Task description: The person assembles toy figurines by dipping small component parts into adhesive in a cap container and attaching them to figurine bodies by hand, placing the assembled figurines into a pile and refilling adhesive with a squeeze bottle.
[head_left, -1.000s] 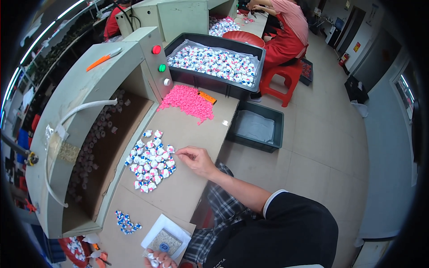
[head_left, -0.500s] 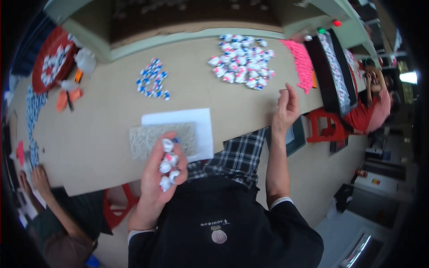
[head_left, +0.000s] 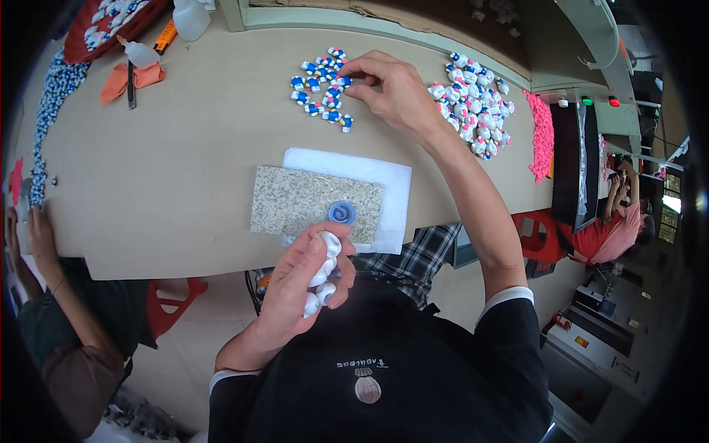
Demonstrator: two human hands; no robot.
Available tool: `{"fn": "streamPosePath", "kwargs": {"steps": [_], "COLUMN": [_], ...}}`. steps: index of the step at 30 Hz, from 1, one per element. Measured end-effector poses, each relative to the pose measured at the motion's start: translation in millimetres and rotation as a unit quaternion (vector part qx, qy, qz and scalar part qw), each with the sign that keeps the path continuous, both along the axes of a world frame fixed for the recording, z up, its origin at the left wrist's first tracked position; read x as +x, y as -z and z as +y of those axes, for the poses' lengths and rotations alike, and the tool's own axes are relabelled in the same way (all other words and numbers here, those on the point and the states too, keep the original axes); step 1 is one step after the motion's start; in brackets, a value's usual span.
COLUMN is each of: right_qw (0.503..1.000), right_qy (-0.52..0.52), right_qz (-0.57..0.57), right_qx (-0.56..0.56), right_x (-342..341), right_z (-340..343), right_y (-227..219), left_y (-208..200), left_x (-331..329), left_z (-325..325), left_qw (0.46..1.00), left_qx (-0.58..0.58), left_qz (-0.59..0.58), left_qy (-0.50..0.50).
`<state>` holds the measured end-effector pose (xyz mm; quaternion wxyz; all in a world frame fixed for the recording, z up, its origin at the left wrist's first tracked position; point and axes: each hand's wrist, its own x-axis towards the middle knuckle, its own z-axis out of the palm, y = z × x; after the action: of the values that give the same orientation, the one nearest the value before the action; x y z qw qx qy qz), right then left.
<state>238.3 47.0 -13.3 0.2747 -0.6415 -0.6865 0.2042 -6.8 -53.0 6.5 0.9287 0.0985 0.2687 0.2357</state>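
1. Right of the stone slab (head_left: 288, 199) lay a pile of figures (head_left: 484, 103), seemingly joined.
2. Below the slab, the left hand (head_left: 286, 284) gripped white heads (head_left: 320, 276), apparently unjoined.
3. Above it, the right hand (head_left: 395, 92) touched loose blue bodies (head_left: 318, 71), fingers bent, grip unclear; those looked unused.

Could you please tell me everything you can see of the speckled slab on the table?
The speckled slab is a flat, grey-beige rectangle that looks like stone. It lies partly over a white sheet, its left end projecting past it over the tan table. A small blue round cup stands on its right part. The left hand hides some near edge; contact is unclear.
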Motion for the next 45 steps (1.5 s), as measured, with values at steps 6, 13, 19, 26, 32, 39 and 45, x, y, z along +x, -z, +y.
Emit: {"fn": "streamPosePath", "kwargs": {"steps": [6,13,19,26,32,39,45], "right_qw": [0.996,0.985,0.982,0.976,0.959,0.914,0.951], "right_qy": [0.056,0.156,0.102,0.215,0.229,0.257,0.206], "right_qz": [0.057,0.049,-0.160,-0.011,0.073,0.314,0.229], "right_qx": [0.026,0.054,0.002,0.045,0.153,0.030,-0.008], "right_x": [-13.8,5.1,23.3,17.1,9.9,13.1,5.5], "right_z": [-27.9,-100.2,-144.0,-156.8,-166.7,-186.0,-114.8], "right_y": [-6.2,-31.3,-18.4,0.7,-8.7,-19.4,-21.8], "left_y": [3.2,-3.9,-7.4,2.4,2.8,15.8,8.6], "left_x": [-8.5,3.5,-3.1,-38.1,-50.0,-48.3,-53.7], "left_z": [5.1,-1.2,-14.6,12.1,24.3,36.7,28.1], "left_qw": [0.991,0.996,0.989,0.929,0.879,0.966,0.972], "left_qx": [0.123,0.091,0.112,0.221,0.273,0.120,-0.017], "left_qz": [0.003,-0.001,0.096,0.278,0.349,0.115,-0.025], "left_qy": [-0.051,-0.008,-0.002,-0.106,-0.177,-0.197,-0.234]}}
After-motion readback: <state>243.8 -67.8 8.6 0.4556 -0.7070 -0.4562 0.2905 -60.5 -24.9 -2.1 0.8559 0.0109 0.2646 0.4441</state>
